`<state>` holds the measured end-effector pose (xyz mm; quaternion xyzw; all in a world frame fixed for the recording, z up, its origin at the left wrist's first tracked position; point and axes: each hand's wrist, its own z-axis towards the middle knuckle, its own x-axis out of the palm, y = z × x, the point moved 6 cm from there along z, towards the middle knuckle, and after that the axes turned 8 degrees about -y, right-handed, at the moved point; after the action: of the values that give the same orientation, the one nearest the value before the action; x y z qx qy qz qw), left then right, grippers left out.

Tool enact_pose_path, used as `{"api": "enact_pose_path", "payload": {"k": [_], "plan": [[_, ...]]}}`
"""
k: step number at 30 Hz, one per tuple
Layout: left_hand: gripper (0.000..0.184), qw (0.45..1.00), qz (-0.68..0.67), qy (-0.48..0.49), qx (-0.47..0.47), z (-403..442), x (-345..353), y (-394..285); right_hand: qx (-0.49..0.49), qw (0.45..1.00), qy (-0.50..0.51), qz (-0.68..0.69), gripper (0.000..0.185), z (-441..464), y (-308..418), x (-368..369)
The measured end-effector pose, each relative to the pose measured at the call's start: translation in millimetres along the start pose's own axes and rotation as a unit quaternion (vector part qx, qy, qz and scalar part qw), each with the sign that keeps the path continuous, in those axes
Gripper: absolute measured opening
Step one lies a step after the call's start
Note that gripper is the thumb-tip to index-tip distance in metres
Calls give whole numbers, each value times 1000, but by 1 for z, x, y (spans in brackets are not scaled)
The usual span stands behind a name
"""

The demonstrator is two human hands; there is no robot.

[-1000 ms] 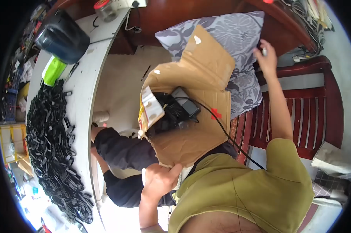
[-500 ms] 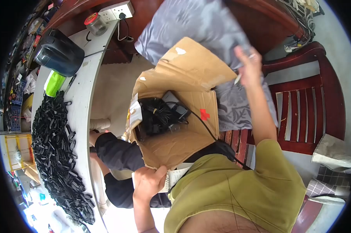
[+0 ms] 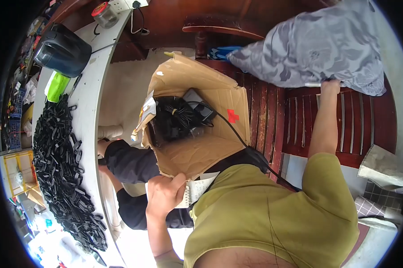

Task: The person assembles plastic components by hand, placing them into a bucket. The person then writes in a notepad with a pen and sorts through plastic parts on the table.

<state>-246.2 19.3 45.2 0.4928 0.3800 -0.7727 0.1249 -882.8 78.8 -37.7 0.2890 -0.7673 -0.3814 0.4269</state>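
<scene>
My left hand [image 3: 163,193] is closed on the near edge of an open cardboard box [image 3: 197,161]. A small spiral notepad [image 3: 197,191] with writing lies right beside that hand; I cannot tell whether the fingers also hold it. Inside the box lie a bundle of black cable [image 3: 177,117] and a dark boxy device [image 3: 206,115]. A black cord runs out over the box's right side. My right hand [image 3: 330,86] grips the lower edge of a grey patterned pillow [image 3: 317,49], its fingertips hidden by the fabric. A thin white strip shows beside these fingers.
A dark red slatted wooden bench [image 3: 266,120] stands at the right. On the white table [image 3: 87,107] at the left are a heap of small black parts [image 3: 61,178], a black bin-like appliance [image 3: 63,50], a green packet [image 3: 57,86] and a red-lidded jar [image 3: 105,15].
My right hand has carried the pillow from behind the box up and to the right, uncovering bench slats and a blue item. My left hand stays at the box edge.
</scene>
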Motion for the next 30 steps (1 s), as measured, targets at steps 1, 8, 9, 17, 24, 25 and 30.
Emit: {"api": "enact_pose_path", "payload": {"k": [1, 8, 9, 17, 24, 25, 30], "plan": [[18, 1000, 1, -1, -4, 2, -2, 1, 4, 995, 29, -96, 20, 31, -7, -3], [17, 1000, 11, 4, -14, 10, -6, 10, -72, 944, 108, -302, 11, 9, 20, 41], [17, 1000, 13, -2, -12, 10, -9, 10, -141, 941, 126, -279, 12, -6, 33, 51], [15, 999, 4, -19, -30, 16, -15, 14, -859, 356, 264, -257, 49, -297, 64, 61], [15, 997, 10, -26, -65, 17, -15, 21, -671, 415, 249, -562, 61, -222, -8, 76], [15, 997, 9, -25, -69, 16, -14, 23, -646, 399, 272, -591, 67, -214, -16, 79], [15, 998, 32, -15, -61, 24, -15, 20, -554, 374, 313, -675, 36, -176, -49, 147]]}}
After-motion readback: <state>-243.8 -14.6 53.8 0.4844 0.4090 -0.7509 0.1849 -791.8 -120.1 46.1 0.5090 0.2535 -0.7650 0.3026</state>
